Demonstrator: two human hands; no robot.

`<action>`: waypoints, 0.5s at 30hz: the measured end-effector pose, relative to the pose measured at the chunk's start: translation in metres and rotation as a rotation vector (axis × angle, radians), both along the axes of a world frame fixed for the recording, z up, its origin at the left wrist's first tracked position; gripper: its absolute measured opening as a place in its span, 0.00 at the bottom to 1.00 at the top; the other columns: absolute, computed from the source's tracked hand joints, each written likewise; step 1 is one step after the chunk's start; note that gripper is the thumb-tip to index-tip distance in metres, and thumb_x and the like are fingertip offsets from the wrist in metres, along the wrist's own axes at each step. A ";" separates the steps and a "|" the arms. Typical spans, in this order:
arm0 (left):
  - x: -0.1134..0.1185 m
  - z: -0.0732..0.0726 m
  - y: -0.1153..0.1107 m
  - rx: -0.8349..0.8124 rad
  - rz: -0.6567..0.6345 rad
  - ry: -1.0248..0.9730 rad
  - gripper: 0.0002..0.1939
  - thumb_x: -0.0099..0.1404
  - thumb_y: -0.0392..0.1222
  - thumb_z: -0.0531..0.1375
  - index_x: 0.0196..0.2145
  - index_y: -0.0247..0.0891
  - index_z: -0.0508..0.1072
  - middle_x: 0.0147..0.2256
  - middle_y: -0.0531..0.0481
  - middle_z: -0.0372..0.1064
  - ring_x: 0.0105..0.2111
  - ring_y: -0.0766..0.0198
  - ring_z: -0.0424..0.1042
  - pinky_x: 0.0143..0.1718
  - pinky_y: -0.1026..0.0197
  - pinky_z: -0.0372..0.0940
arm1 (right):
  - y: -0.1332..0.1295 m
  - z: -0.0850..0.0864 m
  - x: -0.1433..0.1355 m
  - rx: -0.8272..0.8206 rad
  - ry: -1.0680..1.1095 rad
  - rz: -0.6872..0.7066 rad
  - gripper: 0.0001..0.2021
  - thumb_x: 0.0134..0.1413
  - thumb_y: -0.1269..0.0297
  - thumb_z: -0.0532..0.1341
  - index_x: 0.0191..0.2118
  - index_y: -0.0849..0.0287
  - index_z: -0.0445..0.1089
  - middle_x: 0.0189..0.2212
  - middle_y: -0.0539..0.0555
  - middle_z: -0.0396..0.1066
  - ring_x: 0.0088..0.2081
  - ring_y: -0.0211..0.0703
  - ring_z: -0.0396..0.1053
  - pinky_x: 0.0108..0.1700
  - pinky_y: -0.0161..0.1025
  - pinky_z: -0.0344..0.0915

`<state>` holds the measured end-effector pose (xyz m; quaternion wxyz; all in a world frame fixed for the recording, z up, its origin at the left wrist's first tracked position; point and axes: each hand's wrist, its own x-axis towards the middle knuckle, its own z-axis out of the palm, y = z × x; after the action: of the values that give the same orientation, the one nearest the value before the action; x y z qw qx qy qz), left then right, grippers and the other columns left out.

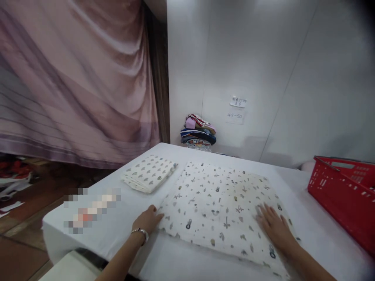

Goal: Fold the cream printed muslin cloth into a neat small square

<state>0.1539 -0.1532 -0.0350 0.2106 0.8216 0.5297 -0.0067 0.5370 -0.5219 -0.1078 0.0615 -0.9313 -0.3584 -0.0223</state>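
Observation:
A white cloth [216, 195] printed with small grey and brown motifs lies spread flat on the white table [117, 230]. My left hand [148, 220], with a bracelet at the wrist, rests at the cloth's near left edge, fingers touching the fabric. My right hand [274, 226] lies flat, palm down and fingers apart, on the cloth's right part. A folded stack of similar printed cloths [149, 173] sits to the left of the spread cloth.
A red plastic basket [342, 195] stands at the table's right side. A pile of coloured fabrics [198, 132] sits at the far edge against the white wall. A pink curtain [76, 82] hangs on the left, above a brown floor.

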 end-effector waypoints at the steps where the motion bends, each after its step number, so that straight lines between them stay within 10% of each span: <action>1: 0.000 0.000 0.000 0.000 -0.001 -0.013 0.15 0.59 0.52 0.52 0.39 0.39 0.67 0.38 0.43 0.73 0.39 0.54 0.71 0.38 0.57 0.62 | -0.002 -0.004 -0.008 0.000 0.013 0.032 0.28 0.58 0.48 0.41 0.61 0.48 0.54 0.63 0.50 0.46 0.64 0.49 0.39 0.62 0.56 0.43; 9: -0.001 0.003 -0.009 0.004 -0.020 -0.036 0.11 0.59 0.50 0.51 0.27 0.40 0.63 0.32 0.46 0.72 0.35 0.56 0.71 0.32 0.59 0.58 | 0.016 0.022 -0.036 0.081 0.069 0.108 0.33 0.57 0.46 0.39 0.62 0.60 0.54 0.65 0.54 0.40 0.65 0.49 0.34 0.64 0.51 0.39; 15: -0.001 0.008 -0.019 0.002 0.030 -0.083 0.12 0.60 0.52 0.50 0.28 0.41 0.61 0.29 0.48 0.71 0.32 0.57 0.70 0.30 0.60 0.57 | 0.099 0.060 -0.074 0.222 0.423 0.165 0.30 0.57 0.46 0.44 0.61 0.51 0.55 0.63 0.50 0.49 0.61 0.49 0.50 0.57 0.42 0.58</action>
<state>0.1525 -0.1718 -0.0268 0.2316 0.8135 0.5326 0.0310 0.4631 -0.4226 -0.0476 0.2387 -0.8704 -0.4076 0.1387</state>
